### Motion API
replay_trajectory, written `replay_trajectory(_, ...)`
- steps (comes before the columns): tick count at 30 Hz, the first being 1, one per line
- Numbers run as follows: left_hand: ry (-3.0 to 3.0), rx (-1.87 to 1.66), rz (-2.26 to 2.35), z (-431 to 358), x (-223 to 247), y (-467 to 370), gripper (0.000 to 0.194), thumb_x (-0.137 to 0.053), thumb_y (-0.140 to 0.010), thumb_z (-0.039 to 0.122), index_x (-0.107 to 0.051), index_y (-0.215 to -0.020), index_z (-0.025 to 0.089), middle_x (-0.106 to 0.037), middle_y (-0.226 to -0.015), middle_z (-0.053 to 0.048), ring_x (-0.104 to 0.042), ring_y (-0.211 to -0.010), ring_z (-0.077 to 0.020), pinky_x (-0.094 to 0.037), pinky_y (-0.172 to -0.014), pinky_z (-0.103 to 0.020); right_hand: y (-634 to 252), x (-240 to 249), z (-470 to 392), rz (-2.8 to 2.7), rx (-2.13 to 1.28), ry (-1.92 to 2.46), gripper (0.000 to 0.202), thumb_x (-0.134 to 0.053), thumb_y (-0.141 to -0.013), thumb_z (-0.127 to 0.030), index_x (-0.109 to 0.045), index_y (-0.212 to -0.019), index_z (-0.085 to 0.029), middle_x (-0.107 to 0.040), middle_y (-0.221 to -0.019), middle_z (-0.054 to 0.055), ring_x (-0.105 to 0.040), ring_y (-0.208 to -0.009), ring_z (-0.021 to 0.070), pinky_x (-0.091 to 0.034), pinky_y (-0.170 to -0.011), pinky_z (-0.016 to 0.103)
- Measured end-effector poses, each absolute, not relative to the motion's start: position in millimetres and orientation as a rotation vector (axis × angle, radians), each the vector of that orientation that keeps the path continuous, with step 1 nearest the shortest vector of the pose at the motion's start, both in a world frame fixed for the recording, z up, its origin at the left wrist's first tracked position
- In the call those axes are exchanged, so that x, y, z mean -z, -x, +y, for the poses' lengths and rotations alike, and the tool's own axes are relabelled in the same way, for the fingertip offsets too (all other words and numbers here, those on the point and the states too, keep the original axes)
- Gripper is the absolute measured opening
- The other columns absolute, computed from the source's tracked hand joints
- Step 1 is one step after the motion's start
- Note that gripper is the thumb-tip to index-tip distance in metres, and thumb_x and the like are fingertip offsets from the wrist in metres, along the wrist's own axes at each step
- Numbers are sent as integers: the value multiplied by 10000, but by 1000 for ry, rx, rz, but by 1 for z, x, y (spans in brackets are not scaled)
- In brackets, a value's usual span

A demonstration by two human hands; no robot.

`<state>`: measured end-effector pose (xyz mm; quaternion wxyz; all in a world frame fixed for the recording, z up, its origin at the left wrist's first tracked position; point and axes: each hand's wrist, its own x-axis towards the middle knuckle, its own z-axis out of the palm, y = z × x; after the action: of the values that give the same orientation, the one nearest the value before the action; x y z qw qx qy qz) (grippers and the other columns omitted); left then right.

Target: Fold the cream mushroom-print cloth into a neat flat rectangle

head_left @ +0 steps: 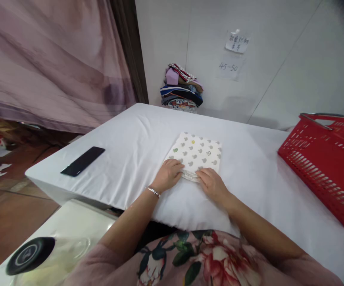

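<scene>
A white cloth (200, 153) with grey, green and yellow prints lies folded into a flat, roughly square bundle on the white-covered table (249, 174). Several layers show along its near edge. My left hand (170, 174) is closed on the near left corner, fingers on top. At the near right part of the same edge, my right hand (212, 182) is also closed on the cloth, its thumb side towards the middle. The fingertips of both hands are partly hidden. Whether the cloth is a garment, I cannot tell.
A black phone (83, 161) lies on the table's left side. At the right stands a red plastic basket (323, 167). Folded clothes (182, 89) are stacked beyond the far edge, by the wall. A black-lidded clear container (30, 256) is at lower left. A pink curtain (55, 59) hangs behind.
</scene>
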<state>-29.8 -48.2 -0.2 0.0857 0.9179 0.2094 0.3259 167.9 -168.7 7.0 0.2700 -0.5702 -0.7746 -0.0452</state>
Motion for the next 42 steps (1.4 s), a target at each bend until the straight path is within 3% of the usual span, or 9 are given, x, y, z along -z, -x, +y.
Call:
replay_trajectory(10, -2799, -942, 660, -50, -3, 31, 182, -501, -826, 158, -598, -976, 193, -612, -974, -57, -539, -953, -198, -417, -872, -383, -170, -3, -170, -2102, 194, 1483, 252, -400, -925, -212, -580, -1101, -192, -602, -962, 88, -529, -861, 216, -454, -750, 373)
replay_trajectory(21, -2841, -787, 605, -46, -6, 37, 244, -527, -835, 187, -580, -1072, 202, -592, -1038, -58, -521, -993, -197, -404, -903, -375, -169, -12, -168, -2177, 127, 1586, 235, -479, -883, -210, -566, -1100, -190, -598, -996, 86, -532, -884, 218, -452, -758, 360)
replay_trajectory(28, -2953, -761, 564, -45, -11, 35, 177, -507, -869, 208, -589, -1025, 193, -606, -989, -62, -544, -948, -198, -423, -852, -366, -166, -13, -165, -2167, 204, 1622, 221, -445, -880, -161, -581, -1054, -173, -613, -940, 82, -539, -834, 214, -462, -717, 345)
replay_trajectory(36, -2983, -798, 538, -42, -5, 33, 237, -504, -884, 284, -562, -1095, 191, -600, -1018, -69, -533, -945, -203, -419, -866, -367, -172, -3, -166, -2028, 267, 1469, 242, -435, -885, -166, -566, -1089, -181, -618, -964, 91, -553, -873, 207, -485, -748, 346)
replay_trajectory(42, -3012, -852, 550, -43, -5, 30, 186, -459, -903, 271, -591, -998, 180, -614, -950, -64, -547, -893, -195, -425, -828, -359, -172, -2, -165, -2072, 295, 1446, 239, -440, -886, -165, -575, -1082, -185, -620, -958, 89, -553, -860, 206, -481, -737, 349)
